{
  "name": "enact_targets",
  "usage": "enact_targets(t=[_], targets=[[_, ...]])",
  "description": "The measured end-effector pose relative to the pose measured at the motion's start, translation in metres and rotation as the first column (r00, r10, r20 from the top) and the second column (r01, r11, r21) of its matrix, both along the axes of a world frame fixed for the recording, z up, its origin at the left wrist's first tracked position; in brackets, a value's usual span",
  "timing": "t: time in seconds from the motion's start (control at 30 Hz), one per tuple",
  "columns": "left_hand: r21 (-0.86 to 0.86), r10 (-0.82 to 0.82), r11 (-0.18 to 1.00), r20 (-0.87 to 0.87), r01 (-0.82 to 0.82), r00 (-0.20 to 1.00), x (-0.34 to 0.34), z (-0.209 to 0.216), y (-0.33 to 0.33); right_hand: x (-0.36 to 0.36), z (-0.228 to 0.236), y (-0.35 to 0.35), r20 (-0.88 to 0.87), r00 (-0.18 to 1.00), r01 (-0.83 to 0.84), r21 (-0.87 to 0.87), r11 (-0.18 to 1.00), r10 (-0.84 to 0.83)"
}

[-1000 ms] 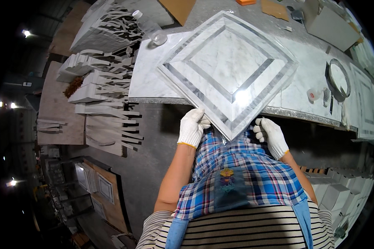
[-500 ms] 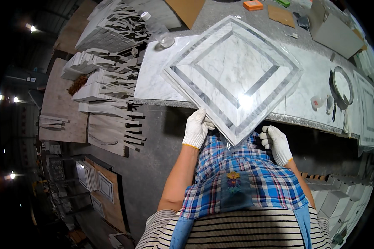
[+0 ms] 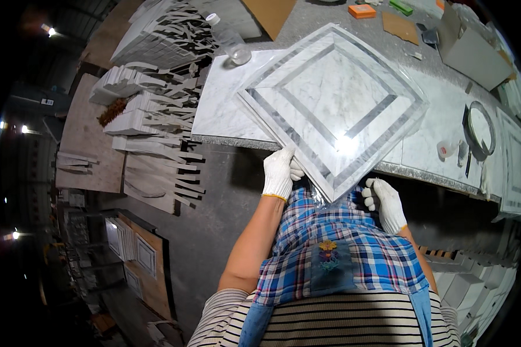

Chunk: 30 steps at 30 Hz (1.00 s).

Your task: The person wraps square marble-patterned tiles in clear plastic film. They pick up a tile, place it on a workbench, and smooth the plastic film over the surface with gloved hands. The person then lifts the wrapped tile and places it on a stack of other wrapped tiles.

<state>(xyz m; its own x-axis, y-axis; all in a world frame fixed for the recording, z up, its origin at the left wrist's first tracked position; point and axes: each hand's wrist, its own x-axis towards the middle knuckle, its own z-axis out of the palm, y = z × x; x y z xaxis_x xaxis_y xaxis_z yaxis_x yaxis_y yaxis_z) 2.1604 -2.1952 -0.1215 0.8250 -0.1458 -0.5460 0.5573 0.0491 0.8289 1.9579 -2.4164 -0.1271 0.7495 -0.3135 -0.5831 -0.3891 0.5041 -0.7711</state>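
Over the bench's [image 3: 371,38] near edge jutted the marble tile [image 3: 336,92], perhaps for easier handling, left hand [image 3: 279,172] at its rim, right hand [image 3: 388,205] beside, fingers [image 3: 368,193] curled, though I couldn't tell whether gripping.

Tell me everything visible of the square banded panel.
The panel looks like polished white marble with grey veining and two nested grey bands; clear film shows at its rim. It sits corner-on over the pale slabs, near corner overhanging their front edge. The left hand touches its lower-left edge; the right hand looks clear of it.
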Motion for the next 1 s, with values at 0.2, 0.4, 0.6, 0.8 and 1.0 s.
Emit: enact_targets(t=[0.2, 0.4, 0.6, 0.8, 1.0], targets=[[0.005, 0.023, 1.000, -0.020, -0.023, 1.000, 0.000, 0.000, -0.004, -0.001, 0.001, -0.001, 0.019, 1.000, 0.019, -0.012, 1.000, -0.019], [-0.013, -0.014, 1.000, -0.026, 0.014, 1.000, 0.000, -0.006, 0.003, -0.004, -0.001, -0.003, 0.018, 0.999, 0.038, 0.002, 0.999, -0.038], [-0.042, -0.053, 0.998, -0.065, 0.051, 0.996, 0.002, -0.005, 0.007, -0.004, 0.002, -0.005, 0.030, 0.999, 0.033, 0.018, 0.999, -0.034], [-0.110, -0.067, 0.992, -0.077, 0.058, 0.995, 0.003, -0.004, 0.008, -0.006, 0.009, -0.001, 0.096, 0.995, 0.051, -0.294, 0.954, -0.023], [-0.062, -0.110, 0.992, -0.022, 0.108, 0.994, -0.001, -0.007, 0.011, 0.030, 0.056, 0.010, 0.203, 0.872, 0.142, -0.976, 0.166, 0.446]])
